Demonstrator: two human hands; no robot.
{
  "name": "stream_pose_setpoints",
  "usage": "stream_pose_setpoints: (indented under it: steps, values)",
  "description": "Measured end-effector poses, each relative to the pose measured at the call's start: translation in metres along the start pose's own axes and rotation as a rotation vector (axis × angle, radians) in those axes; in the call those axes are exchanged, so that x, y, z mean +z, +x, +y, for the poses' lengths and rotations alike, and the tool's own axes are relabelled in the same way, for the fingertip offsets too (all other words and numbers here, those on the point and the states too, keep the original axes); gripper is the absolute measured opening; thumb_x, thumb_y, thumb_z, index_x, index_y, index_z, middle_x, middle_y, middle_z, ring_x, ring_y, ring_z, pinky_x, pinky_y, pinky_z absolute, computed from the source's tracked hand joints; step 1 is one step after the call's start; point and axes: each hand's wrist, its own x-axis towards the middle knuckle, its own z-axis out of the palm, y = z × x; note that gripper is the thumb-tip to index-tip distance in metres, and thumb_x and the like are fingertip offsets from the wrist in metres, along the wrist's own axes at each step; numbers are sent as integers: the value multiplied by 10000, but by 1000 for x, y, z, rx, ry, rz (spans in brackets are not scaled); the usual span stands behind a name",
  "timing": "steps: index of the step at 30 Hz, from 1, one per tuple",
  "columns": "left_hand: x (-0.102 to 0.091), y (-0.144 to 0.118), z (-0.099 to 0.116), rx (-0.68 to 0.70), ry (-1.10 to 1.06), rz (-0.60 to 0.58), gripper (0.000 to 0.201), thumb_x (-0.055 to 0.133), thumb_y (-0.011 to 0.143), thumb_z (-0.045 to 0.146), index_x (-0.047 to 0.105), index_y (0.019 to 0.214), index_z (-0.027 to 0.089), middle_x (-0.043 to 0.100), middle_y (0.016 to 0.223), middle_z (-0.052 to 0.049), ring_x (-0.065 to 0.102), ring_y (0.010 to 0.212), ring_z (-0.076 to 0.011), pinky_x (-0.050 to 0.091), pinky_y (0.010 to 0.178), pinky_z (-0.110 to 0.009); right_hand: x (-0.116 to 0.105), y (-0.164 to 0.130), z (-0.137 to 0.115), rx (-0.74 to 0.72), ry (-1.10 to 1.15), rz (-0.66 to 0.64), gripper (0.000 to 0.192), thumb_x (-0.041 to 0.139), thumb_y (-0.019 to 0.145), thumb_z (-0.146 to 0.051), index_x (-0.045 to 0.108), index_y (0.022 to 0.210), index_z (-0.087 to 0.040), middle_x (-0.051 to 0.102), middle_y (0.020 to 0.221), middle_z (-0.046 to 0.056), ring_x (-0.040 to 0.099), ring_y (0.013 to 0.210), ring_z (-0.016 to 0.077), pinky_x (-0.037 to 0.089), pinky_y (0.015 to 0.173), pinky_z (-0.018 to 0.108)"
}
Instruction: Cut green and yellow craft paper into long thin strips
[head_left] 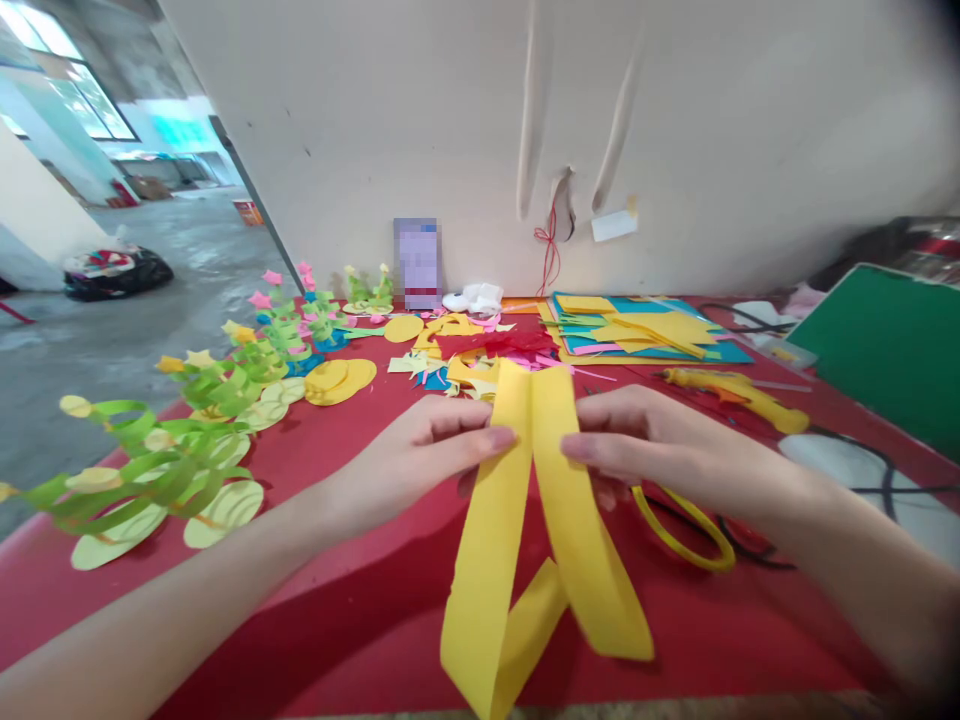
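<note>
A long folded strip of yellow paper (491, 560) is held up in front of me, its two arms side by side and their lower ends bent. My left hand (450, 440) pinches the left arm, thumb in front and fingers behind. On the right arm, my right hand (622, 440) has the same kind of grip. Below my right hand, scissors with yellow handles (697, 540) lie on the red table; their blades are hidden. Beyond the strip sits a pile of paper scraps (480, 360) in yellow, red, pink and blue.
Several green paper spirals with star or oval tips (165, 470) line the left edge. Yellow paper discs (341, 380) lie beside them. A yellow glue gun (742, 395) rests at right, near cables and a green board (892, 350). A phone (418, 262) leans against the wall.
</note>
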Motion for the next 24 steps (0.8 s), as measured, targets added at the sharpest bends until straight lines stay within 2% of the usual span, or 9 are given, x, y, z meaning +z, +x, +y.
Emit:
stream_pose_setpoints:
  steps: [4,9,15,17,21,24]
  values:
    - [0,-1,0,15,21,-27,232,498,800,323,575,681,139,447,568,31,379,527,-72,313,475,-176,0,2,3,-27,10,55,235,470,799,-369,560,720,-167,513,587,-14,460,499,77,364,464,203]
    - [0,-2,0,45,-39,-80,236,500,805,279,567,633,132,429,527,41,374,491,-54,308,453,-161,-2,-1,1,-60,5,55,196,519,772,-281,532,605,-179,499,526,-34,473,471,71,350,436,188]
    - [-2,-5,1,23,-14,-121,301,508,805,285,513,548,128,433,483,44,390,463,-50,299,429,-160,-4,-5,0,-54,40,60,198,524,754,-338,583,636,-190,529,551,-17,495,495,98,360,438,212]
    - [-3,-5,1,13,2,-126,267,509,805,307,547,606,133,452,513,41,409,484,-57,320,446,-159,-4,-5,0,-63,41,39,204,516,756,-348,594,655,-188,547,583,-7,516,528,110,383,464,220]
    - [0,-2,0,45,-36,-62,193,490,817,309,605,760,165,485,597,40,412,523,-50,344,482,-138,-3,-5,0,-79,-93,-38,226,499,771,-343,565,629,-180,510,567,-14,490,522,95,374,456,199]
    - [1,0,0,60,-50,-61,173,481,824,262,615,762,173,507,607,36,413,523,-48,345,482,-130,-1,-3,2,-80,-112,-13,212,490,782,-317,551,631,-180,504,551,-23,474,509,83,367,460,188]
